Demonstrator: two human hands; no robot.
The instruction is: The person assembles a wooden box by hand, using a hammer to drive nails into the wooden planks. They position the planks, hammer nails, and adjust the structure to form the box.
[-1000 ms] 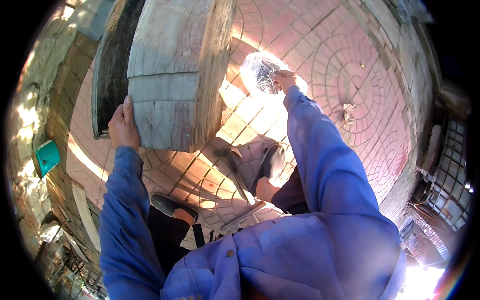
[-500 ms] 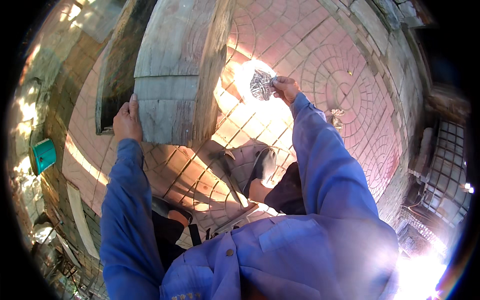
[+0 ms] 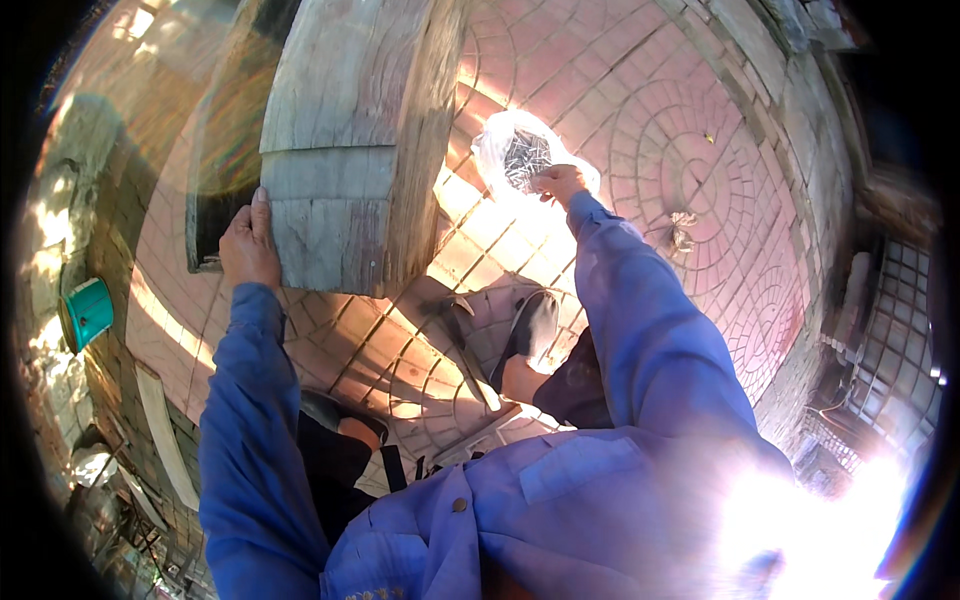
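My left hand (image 3: pixel 249 246) grips the near left edge of a weathered grey wooden box-like piece (image 3: pixel 330 232), thumb on top and fingers curled at its side. Overlapping boards cover its top, and a rough brown plank (image 3: pixel 425 170) runs along its right side. To the right of it, a clear plastic bag (image 3: pixel 492 150) lies open on the paving, holding many thin metal nails (image 3: pixel 527 157). My right hand (image 3: pixel 562 184) reaches to the bag's near right side, fingertips pinched together among the nails. How many nails they hold is hidden.
Between my feet lies a hammer-like tool (image 3: pixel 470 350) with a long handle. Pink patterned paving (image 3: pixel 640 150) spreads around me. A dry leaf (image 3: pixel 681 232) lies to the right, a green container (image 3: pixel 88 314) at far left. A loose wooden strip (image 3: pixel 165 440) rests at lower left.
My right hand has shifted slightly left and down, its fingers now lower against the nails. My left hand keeps its hold on the wooden piece.
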